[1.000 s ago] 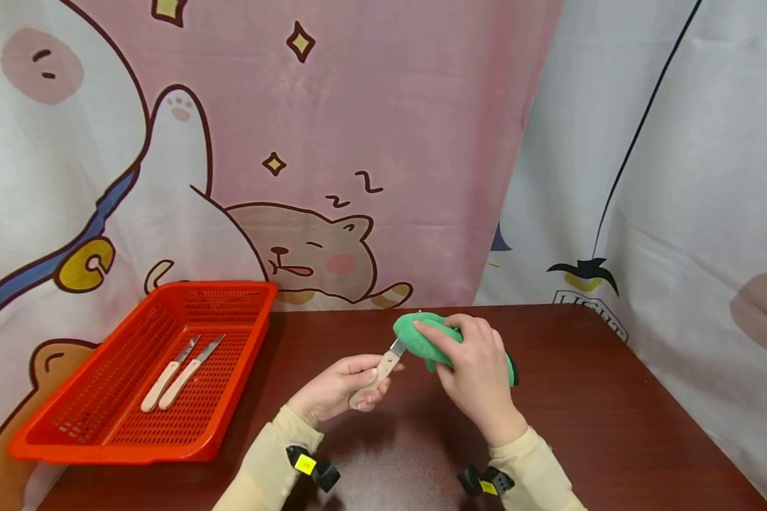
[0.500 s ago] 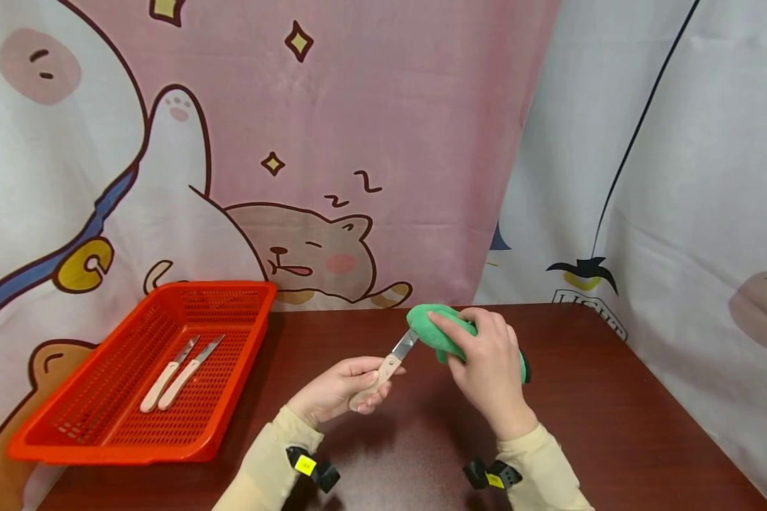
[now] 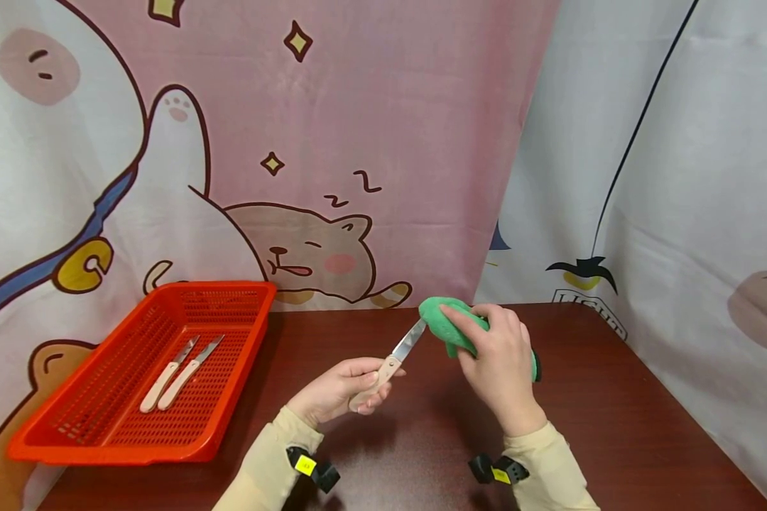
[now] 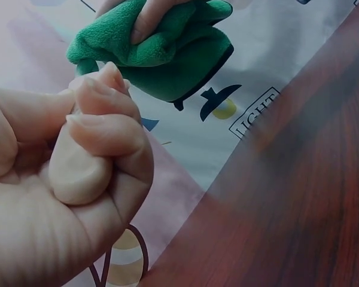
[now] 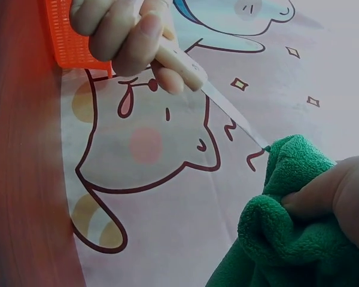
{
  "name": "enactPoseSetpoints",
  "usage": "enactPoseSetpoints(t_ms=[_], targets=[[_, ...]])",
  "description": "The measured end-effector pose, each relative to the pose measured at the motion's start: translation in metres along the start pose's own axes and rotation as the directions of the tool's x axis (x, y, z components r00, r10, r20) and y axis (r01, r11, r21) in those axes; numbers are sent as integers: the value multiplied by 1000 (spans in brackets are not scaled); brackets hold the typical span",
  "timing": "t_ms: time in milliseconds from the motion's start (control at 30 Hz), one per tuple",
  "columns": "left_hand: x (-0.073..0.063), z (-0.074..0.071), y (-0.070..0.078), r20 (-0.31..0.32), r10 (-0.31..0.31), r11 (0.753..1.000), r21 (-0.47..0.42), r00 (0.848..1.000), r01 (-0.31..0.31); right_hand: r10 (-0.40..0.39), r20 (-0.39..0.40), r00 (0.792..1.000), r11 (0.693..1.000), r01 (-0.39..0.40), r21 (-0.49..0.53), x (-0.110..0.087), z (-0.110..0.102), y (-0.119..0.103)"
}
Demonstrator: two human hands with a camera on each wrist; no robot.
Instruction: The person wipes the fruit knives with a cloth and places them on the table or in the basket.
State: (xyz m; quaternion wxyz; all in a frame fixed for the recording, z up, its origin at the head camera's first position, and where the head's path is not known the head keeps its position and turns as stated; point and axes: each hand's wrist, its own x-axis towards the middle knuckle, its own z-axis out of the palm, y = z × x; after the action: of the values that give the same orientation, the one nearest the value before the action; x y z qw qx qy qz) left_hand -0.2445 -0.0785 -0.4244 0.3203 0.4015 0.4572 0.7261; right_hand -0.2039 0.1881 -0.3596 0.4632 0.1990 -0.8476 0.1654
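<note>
My left hand [image 3: 341, 389] grips a knife by its pale handle [image 4: 78, 170], with the fingers curled round it. The knife's bare blade [image 3: 409, 341] points up and to the right. Bunched in my right hand [image 3: 501, 369] is a green cloth [image 3: 447, 323] with a dark edge, the thumb pressing into its folds. In the right wrist view the blade's tip is right at the near end of the cloth [image 5: 299, 158]. The left wrist view shows the handle's butt in the palm, while the hand hides the blade.
An orange-red perforated basket [image 3: 207, 440] stands on the left of the dark brown table [image 3: 613, 426]. Two knives [image 3: 179, 372] with pale handles lie side by side in it. A printed cartoon curtain [image 3: 383, 142] hangs behind the table.
My right hand has drawn the green cloth up and to the right along the blade, baring more of it. The left hand has stayed in place with the knife.
</note>
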Motion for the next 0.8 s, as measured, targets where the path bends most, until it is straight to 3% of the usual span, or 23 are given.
enactPoseSetpoints(t_ms=[600, 800], targets=[[-4, -1, 8, -32, 23, 999, -40, 999, -24, 41, -83, 996, 999, -39, 25, 4, -13, 2], [-3, -2, 8, -55, 31, 999, -42, 998, -33, 16, -42, 999, 998, -14, 55, 5, -15, -8]])
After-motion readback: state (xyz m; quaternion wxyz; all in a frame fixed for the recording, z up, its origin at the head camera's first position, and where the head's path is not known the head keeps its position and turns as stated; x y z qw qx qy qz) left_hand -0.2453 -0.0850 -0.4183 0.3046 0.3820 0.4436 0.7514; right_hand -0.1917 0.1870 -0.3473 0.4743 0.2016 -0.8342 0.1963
